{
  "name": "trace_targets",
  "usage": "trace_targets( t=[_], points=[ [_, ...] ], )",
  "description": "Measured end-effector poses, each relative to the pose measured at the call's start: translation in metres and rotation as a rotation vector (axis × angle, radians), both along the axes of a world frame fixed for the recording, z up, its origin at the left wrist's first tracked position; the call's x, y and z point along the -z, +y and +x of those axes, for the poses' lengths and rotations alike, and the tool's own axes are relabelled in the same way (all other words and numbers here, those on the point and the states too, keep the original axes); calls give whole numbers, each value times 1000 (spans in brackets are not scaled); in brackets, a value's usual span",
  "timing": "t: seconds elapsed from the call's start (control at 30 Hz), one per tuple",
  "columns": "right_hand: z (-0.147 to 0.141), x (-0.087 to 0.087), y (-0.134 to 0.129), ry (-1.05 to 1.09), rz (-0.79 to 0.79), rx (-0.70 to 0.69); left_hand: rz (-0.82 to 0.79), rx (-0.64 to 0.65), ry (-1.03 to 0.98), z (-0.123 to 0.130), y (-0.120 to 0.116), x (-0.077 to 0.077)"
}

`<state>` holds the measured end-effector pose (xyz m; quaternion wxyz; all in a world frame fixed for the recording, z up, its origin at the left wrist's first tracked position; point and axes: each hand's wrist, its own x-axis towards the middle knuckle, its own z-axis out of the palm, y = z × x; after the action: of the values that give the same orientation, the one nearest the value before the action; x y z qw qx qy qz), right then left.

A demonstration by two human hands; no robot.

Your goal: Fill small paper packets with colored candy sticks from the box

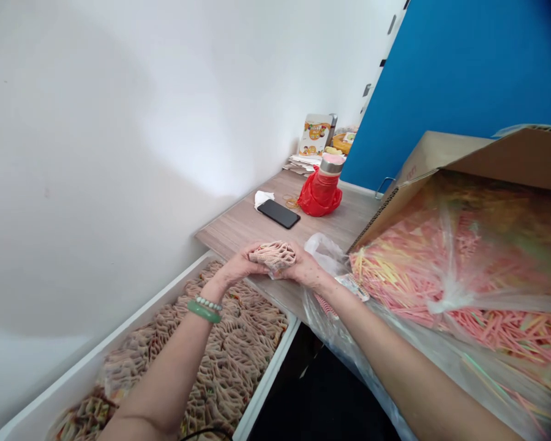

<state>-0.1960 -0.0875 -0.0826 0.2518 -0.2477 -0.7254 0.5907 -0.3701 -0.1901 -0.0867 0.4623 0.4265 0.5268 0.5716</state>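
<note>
Both my hands meet over the front edge of the wooden table (229, 229), around a small bundle of looped, pale pink strips (274, 252) with clear wrapping below it. My left hand (239, 267) grips the bundle's left side, its wrist wearing a beaded bracelet and a green bangle. On the right side, my right hand (303, 267) is closed on the same bundle. Under my left arm, a long white tray (165, 291) holds many similar looped bundles.
A black phone (279, 214), white tissue (263, 198) and red-bagged bottle (321, 187) stand beyond my hands. At right, a cardboard box (390, 205) holds a clear bag of pink and yellow strips (505, 331). A white wall (96, 153) borders the left.
</note>
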Motion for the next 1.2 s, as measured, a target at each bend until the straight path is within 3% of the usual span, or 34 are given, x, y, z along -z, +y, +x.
trace_targets(
  t=[0.1,0.23,0.33,0.47,0.6,0.7,0.8,0.9,1.07,1.2],
  points=[
    [2,2,3,87,-118,-160,10,31,59,-7,-2,5],
    [-4,-1,10,128,-235,-192,65,-53,-95,1,-8,15],
    [-9,2,14,108,-331,-262,120,-91,-67,15,-10,23],
    [-12,8,2,140,-285,-189,209,-175,119,30,-10,30],
    [-24,14,-31,200,-248,-150,192,-219,122,24,-27,35],
    [-34,15,-73,218,-254,-194,158,-246,191,16,-69,24],
    [-41,21,-124,265,-256,-256,99,-286,229,14,-130,9],
    [-45,39,-180,233,-304,-312,-40,-382,240,18,-195,11],
    [-37,76,-270,-37,-412,-417,-278,-559,90,35,-298,57],
    [-23,93,-312,-367,-266,-567,-463,-575,-45,52,-364,98]
  ],
)
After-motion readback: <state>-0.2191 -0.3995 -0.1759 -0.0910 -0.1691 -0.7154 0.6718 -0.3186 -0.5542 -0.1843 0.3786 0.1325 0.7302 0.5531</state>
